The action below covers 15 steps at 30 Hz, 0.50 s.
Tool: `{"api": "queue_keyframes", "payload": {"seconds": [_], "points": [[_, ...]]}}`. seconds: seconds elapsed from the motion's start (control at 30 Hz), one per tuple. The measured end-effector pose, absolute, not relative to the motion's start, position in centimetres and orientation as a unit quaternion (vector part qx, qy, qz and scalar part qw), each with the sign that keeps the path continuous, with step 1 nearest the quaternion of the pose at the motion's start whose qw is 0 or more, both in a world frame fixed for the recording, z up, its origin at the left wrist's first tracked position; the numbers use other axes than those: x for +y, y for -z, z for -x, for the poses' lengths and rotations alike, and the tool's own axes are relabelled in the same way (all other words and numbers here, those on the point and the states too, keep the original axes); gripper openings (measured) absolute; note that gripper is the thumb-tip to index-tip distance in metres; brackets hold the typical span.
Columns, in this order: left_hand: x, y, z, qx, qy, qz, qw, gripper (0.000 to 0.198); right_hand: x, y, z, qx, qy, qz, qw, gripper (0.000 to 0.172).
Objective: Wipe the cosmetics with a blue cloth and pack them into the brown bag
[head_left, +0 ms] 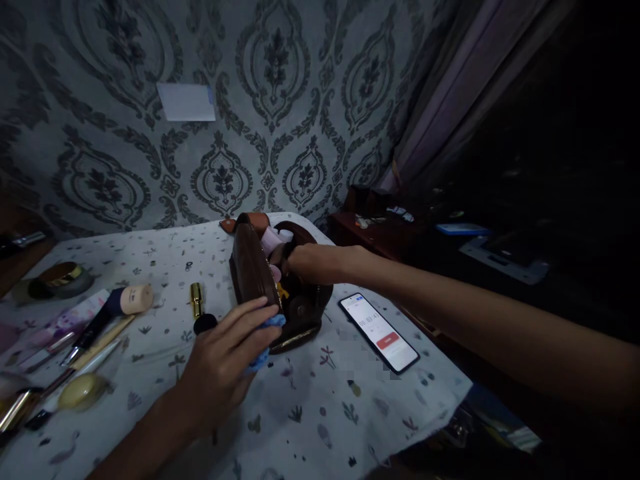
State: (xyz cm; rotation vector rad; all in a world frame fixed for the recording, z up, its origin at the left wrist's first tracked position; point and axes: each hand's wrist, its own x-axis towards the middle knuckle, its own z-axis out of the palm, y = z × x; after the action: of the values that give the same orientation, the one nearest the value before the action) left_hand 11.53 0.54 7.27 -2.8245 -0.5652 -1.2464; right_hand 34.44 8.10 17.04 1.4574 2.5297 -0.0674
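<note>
Tablecloth (305, 393) bears the bag (250, 267), left hand (227, 353) beside, right hand (311, 263) inside.

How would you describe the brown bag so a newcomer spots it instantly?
Start at the white patterned tablecloth, then find the lit phone. Just left of it sits the brown bag, open; unlike its neighbours, it has the right hand in its opening.

Smooth leather-like bag (249, 267); glossy, metallic-looking tube (195, 300).
</note>
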Motion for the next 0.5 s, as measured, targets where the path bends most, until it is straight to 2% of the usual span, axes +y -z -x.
{"api": "queue_keyframes", "payload": {"seconds": [0.1, 0.27, 0.37, 0.43, 0.5], "points": [[0.2, -6.2, -10.5, -0.182, 0.411, 0.893, -0.007, 0.038, 8.0, -18.0, -35.5, 0.892, 0.043, -0.439, 0.1, 0.028], [0.2, -3.7, -7.7, -0.243, 0.38, 0.892, -0.017, 0.027, 5.6, -18.0, -35.5, 0.866, -0.016, -0.486, -0.114, 0.023], [0.6, -2.2, -5.8, -0.291, 0.367, 0.883, -0.02, 0.021, 2.0, -17.8, -34.0, 0.873, -0.012, -0.43, -0.231, 0.021], [0.9, -1.6, -4.8, -0.316, 0.371, 0.873, -0.025, 0.019, -1.2, -17.3, -32.9, 0.9, 0.003, -0.335, -0.279, 0.022], [1.2, -1.2, -4.0, -0.339, 0.378, 0.861, -0.037, 0.019, -4.9, -15.7, -32.6, 0.914, 0.002, -0.29, -0.285, 0.02]]}}
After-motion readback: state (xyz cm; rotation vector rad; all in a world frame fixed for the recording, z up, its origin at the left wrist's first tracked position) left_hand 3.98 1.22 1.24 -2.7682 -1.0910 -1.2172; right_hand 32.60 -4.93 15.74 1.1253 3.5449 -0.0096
